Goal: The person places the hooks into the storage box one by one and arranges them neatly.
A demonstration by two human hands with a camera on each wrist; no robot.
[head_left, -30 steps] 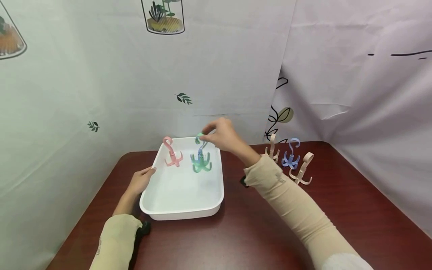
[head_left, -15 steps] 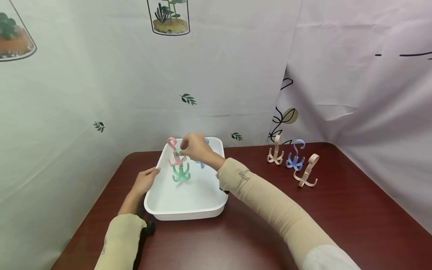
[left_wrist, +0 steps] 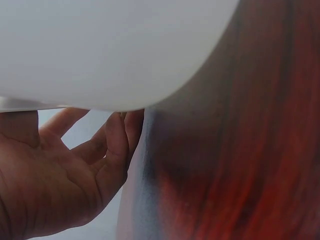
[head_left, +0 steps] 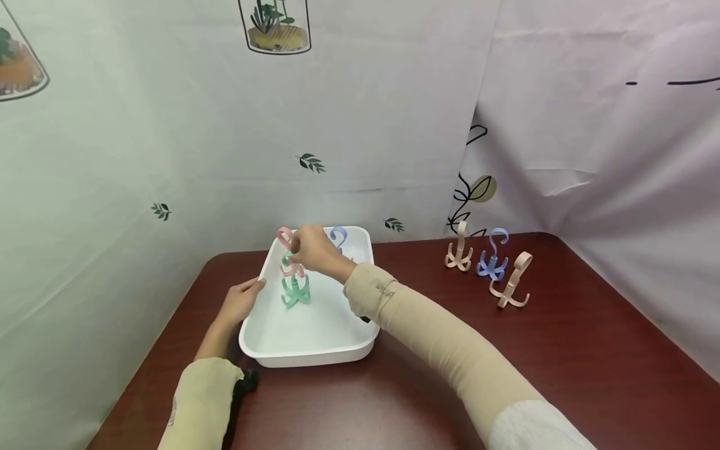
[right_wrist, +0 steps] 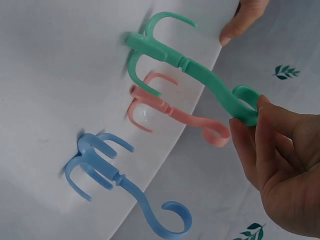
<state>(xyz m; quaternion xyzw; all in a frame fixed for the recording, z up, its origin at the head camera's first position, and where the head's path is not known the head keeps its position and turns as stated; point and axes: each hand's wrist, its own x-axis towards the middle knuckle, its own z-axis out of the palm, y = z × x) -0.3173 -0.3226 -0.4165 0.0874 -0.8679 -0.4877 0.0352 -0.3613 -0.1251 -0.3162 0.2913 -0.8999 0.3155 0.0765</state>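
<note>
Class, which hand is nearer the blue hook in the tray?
Right. The right hand is just left of the blue hook, pinching the green hook; the left hand is farther left, holding the tray.

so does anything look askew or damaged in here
Mildly: the front beige claw hook on the table leans rightward in the head view, while the rear beige hook and blue hook beside it stand nearly upright. Nothing looks damaged or spilled.

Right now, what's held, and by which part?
Right hand pinches the green hook by its curled top; left hand holds the tray by its rim.
</note>
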